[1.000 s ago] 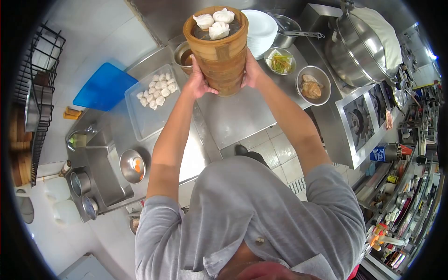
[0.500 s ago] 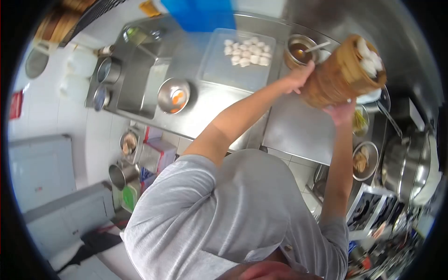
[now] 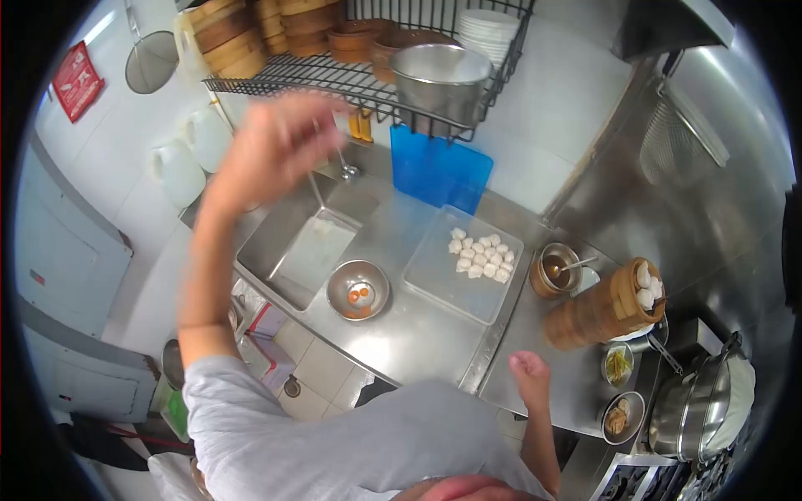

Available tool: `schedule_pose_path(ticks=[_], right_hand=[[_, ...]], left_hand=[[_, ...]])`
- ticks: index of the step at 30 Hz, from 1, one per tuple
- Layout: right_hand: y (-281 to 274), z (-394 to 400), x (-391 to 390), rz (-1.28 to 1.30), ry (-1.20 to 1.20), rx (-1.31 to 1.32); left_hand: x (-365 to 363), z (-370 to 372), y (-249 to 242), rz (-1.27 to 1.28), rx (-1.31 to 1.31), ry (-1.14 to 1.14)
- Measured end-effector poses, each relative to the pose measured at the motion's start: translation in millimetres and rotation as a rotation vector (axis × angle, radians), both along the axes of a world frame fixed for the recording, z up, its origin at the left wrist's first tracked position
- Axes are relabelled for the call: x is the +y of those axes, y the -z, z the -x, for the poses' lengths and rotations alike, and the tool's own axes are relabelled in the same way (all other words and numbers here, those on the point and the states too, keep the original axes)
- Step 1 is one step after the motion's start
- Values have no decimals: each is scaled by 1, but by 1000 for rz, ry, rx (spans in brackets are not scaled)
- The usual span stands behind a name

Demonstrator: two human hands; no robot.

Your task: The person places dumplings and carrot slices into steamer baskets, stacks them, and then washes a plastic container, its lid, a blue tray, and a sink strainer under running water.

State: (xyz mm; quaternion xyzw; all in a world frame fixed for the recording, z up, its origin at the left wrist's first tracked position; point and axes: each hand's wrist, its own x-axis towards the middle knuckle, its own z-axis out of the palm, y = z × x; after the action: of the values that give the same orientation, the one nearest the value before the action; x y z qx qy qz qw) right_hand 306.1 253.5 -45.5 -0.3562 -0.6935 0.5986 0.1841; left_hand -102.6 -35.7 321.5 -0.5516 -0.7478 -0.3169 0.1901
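Note:
My left hand (image 3: 280,150), blurred by motion, is raised at the upper left in front of the wire rack (image 3: 351,79), fingers apart and nothing visible between them. My right hand (image 3: 530,380) hovers by the front of the steel counter, its fingers curled in and empty. Up and to its right stands the stack of bamboo steamers (image 3: 589,317), with white buns (image 3: 645,288) in the top one. Neither hand touches the stack. White dumplings (image 3: 483,255) lie on a translucent tray (image 3: 434,288) at the middle of the counter.
Steamers (image 3: 225,42) and a metal pot (image 3: 441,79) sit on the rack. Below are a sink (image 3: 305,250), a blue board (image 3: 439,167) and a bowl with orange yolks (image 3: 359,288). A sauce pot (image 3: 554,269), small bowls (image 3: 623,417) and a large pot (image 3: 693,409) are at right.
Both hands have let go of the steamer stack, which now stands on the counter. My left hand has swung up and left; my right has drawn back. The view has shifted, showing the rack.

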Motion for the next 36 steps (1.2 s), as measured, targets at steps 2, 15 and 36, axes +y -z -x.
schedule_pose_path(ticks=[2, 15, 36], right_hand=[[-38, 32, -11, -95, -50, 15], [-51, 57, -78, -254, -104, -62], [-40, 61, -53, -413, -134, -198]], left_hand=[[-4, 55, -46, 50, 46, -158], [103, 281, -22, 266, -352, -329], [-97, 52, -11, -104, 310, -217]])
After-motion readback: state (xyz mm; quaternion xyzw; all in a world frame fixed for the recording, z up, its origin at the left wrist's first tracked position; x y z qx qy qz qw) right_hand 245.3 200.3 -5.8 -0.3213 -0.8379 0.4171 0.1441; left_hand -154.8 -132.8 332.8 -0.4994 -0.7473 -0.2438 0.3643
